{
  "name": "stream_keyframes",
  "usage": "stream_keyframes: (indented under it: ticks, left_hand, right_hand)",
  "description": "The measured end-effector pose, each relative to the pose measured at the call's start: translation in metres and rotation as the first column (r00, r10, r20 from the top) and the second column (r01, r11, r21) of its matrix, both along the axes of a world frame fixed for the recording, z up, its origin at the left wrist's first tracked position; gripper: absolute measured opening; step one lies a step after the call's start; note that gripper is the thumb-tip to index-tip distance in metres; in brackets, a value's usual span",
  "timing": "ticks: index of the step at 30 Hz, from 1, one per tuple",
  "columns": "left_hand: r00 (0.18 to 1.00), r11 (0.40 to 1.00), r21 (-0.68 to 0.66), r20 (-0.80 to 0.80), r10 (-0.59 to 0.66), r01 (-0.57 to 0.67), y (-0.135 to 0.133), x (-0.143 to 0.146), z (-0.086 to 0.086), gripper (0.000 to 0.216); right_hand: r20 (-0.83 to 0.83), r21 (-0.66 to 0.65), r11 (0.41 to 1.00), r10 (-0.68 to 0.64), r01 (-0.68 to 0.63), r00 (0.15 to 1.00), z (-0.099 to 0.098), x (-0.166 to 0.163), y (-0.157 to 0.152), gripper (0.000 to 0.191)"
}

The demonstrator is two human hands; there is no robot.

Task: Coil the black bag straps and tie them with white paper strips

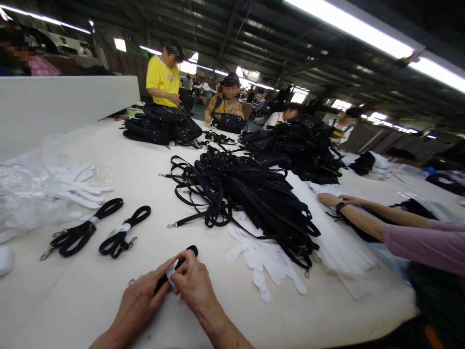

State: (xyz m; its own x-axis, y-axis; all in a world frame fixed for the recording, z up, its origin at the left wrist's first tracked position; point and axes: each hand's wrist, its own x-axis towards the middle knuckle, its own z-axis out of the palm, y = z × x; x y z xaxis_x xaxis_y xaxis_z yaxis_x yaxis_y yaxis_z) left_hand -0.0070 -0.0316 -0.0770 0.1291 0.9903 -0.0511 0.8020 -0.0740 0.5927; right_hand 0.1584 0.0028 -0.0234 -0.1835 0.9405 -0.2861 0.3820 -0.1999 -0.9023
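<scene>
Both my hands meet at the near edge of a white table (145, 194). My left hand (140, 300) and my right hand (194, 283) pinch a folded black strap (181, 261) with a small white paper band around its middle. The strap's looped end sticks out past my right fingers, and a metal clip lies at its other end by my left hand. Two folded, banded black straps (82, 232) (121, 235) lie to the left of my hands.
A big heap of loose black straps (247, 194) fills the table's middle, with white paper pieces (265, 261) at its near edge. Clear plastic bags (32, 194) lie at the left. A co-worker's arm in a pink sleeve (417, 237) reaches in from the right. Other people handle black bags (163, 126) at the far end.
</scene>
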Motion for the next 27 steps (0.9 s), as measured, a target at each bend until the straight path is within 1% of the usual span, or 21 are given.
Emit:
stream_keyframes:
  ticks: [3, 5, 8, 12, 14, 16, 17, 20, 23, 26, 27]
  left_hand:
    - [0.999, 0.999, 0.042, 0.034, -0.015, 0.013, -0.001, -0.001, -0.002, 0.049]
    - [0.998, 0.996, 0.083, 0.046, -0.037, 0.033, -0.002, -0.002, -0.006, 0.05]
    - [0.996, 0.991, 0.113, 0.043, -0.073, 0.067, -0.003, -0.003, -0.01, 0.051]
    - [0.995, 0.99, 0.107, 0.034, -0.091, 0.087, -0.003, -0.005, -0.011, 0.05]
    - [0.994, 0.989, 0.11, 0.034, -0.101, 0.096, -0.003, -0.005, -0.01, 0.049]
    - [0.997, 0.992, 0.11, 0.037, -0.07, 0.065, -0.003, -0.005, -0.01, 0.053]
    - [0.998, 0.994, 0.105, 0.043, -0.044, 0.039, -0.003, -0.005, -0.009, 0.057]
    - [0.998, 0.997, 0.076, 0.067, 0.017, -0.022, -0.004, -0.004, -0.011, 0.07]
    - [0.995, 0.999, 0.024, 0.101, 0.019, -0.022, -0.003, -0.003, -0.01, 0.075]
    - [0.988, 0.993, -0.09, 0.127, 0.082, -0.071, 0.002, 0.002, 0.001, 0.071]
    - [0.984, 0.985, -0.13, 0.121, 0.129, -0.113, 0.004, 0.005, 0.007, 0.067]
  right_hand:
    - [-0.063, -0.069, 0.998, -0.001, -0.004, 0.998, -0.003, 0.0, 0.003, 0.059]
    - [-0.078, -0.074, 0.997, 0.004, -0.009, 0.997, -0.006, -0.001, 0.007, 0.061]
    - [-0.078, -0.087, 0.995, 0.032, -0.039, 0.996, -0.016, -0.002, 0.014, 0.058]
    - [-0.105, -0.143, 0.984, 0.096, -0.111, 0.99, -0.024, 0.001, 0.025, 0.054]
    - [-0.147, -0.207, 0.969, 0.102, -0.131, 0.984, -0.022, 0.004, 0.029, 0.049]
    - [-0.177, -0.275, 0.951, 0.091, -0.139, 0.98, -0.017, 0.006, 0.032, 0.044]
    - [-0.184, -0.289, 0.946, 0.093, -0.144, 0.979, -0.014, 0.006, 0.032, 0.041]
    - [-0.18, -0.25, 0.953, 0.126, -0.169, 0.976, -0.009, 0.005, 0.032, 0.033]
    - [-0.129, -0.18, 0.965, 0.17, -0.192, 0.977, -0.01, 0.004, 0.028, 0.026]
    - [0.023, -0.083, 0.972, 0.224, -0.222, 0.974, -0.009, 0.006, 0.021, 0.021]
    - [0.104, 0.0, 0.972, 0.236, -0.237, 0.966, -0.008, 0.008, 0.02, 0.02]
